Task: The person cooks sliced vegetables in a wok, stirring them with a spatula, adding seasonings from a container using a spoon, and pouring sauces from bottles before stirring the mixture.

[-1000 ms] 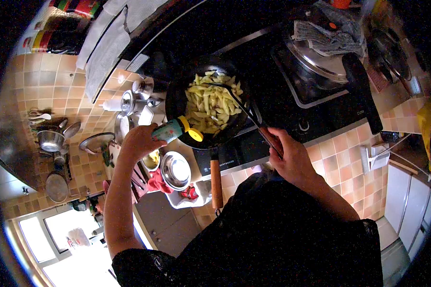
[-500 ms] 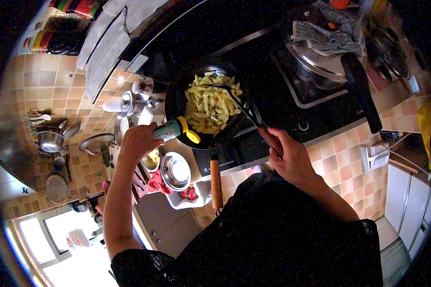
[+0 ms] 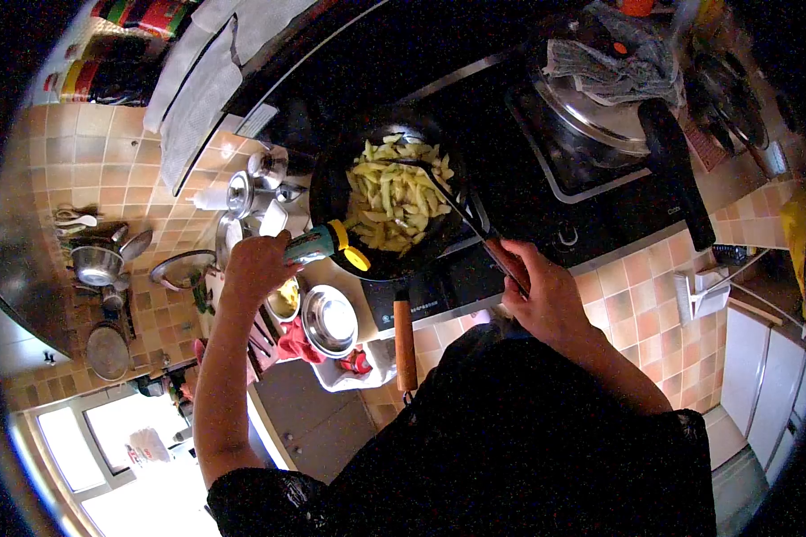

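My left hand point(image 3: 258, 268) is closed around a green seasoning bottle point(image 3: 315, 245) with an open yellow cap point(image 3: 356, 259). The bottle is tilted, its cap end over the left rim of a dark wok point(image 3: 327, 192). Pale yellow-green food pieces point(image 3: 394, 192) lie in the wok. My right hand point(image 3: 542, 286) grips the wooden handle of a spatula point(image 3: 461, 210), whose metal end reaches into the food. The wok's own wooden handle point(image 3: 405, 345) points toward my body, untouched.
Left of the wok stand a metal bowl point(image 3: 330, 320), a bowl of yellow food point(image 3: 284, 299) and a lidded metal pot point(image 3: 240, 192). A large lidded pan point(image 3: 591, 116) with a cloth point(image 3: 609, 67) on top is on the right burner point(image 3: 555, 183).
The bottle and its yellow cap have shifted very slightly left and down. The right hand and spatula look nearly unmoved.
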Available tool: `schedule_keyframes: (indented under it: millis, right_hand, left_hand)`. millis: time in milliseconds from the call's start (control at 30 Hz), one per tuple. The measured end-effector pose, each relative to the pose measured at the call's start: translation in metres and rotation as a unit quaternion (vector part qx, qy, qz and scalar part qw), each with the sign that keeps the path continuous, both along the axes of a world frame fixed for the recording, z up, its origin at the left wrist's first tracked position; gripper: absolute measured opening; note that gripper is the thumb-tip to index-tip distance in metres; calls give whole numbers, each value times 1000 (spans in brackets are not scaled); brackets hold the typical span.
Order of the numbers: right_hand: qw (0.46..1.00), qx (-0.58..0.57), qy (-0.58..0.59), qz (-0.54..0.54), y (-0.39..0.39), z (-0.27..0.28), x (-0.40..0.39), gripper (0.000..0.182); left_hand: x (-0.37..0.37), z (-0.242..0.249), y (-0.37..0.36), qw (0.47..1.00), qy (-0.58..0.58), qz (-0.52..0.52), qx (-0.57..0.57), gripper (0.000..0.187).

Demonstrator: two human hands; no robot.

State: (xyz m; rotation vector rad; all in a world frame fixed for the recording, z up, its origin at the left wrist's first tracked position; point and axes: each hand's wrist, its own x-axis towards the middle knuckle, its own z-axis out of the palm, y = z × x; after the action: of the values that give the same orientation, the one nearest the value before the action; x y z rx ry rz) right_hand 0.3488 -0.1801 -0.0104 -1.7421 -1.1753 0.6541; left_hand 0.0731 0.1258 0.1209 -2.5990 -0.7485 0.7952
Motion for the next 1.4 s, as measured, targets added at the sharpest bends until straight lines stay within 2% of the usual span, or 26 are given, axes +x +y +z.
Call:
schedule_keyframes:
  millis: [333,433,633,933,1033,1133,1400]
  right_hand:
    - [1000,17,-10,-6,0,-4,1,47]
    - [1000,6,-9,-6,-1,-4,1,48]
    - [1000,-3,-8,-11,0,-4,1,48]
    - [1000,0,-27,-15,-1,-6,0,49]
    - [999,6,-37,-14,-2,-9,0,49]
    - [999,8,-31,-8,-4,-12,2,48]
    - [1000,-12,-12,22,-2,-4,5,49]
  left_hand:
    - [3,5,1,1000,15,-19,14,46]
    - [-3,2,4,999,-22,-46,1,45]
    - [5,0,1,999,24,-21,22,44]
    - [3,0,-2,998,17,-49,39,42]
    - [-10,-2,5,996,-70,-51,30,41]
    - [-9,10,-5,991,-127,-5,26,41]
    - [-22,10,-13,987,-156,19,31,39]
